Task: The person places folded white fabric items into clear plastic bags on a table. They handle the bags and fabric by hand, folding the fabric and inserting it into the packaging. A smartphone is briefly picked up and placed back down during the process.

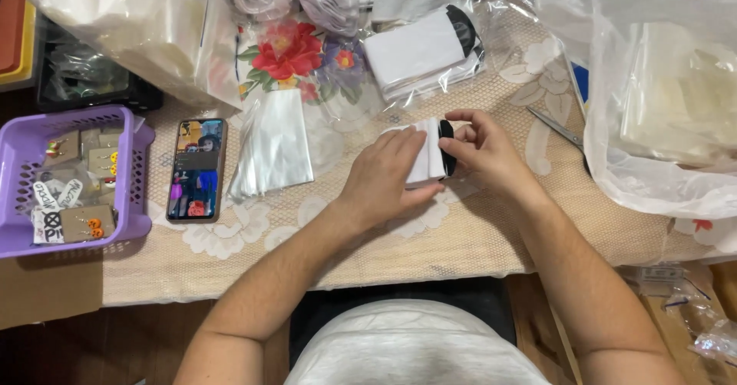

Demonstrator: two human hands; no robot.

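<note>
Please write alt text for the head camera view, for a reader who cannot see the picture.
Two bare hands, left hand and right hand, hold a small white folded stack with a black edge over a beige lace tablecloth. Left of them lie a pile of clear plastic sleeves, a smartphone with a lit screen and a purple plastic basket of carded earrings.

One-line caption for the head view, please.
Both hands, left and right, hold a white card stack over a lace tablecloth, beside a phone and purple basket.
</note>
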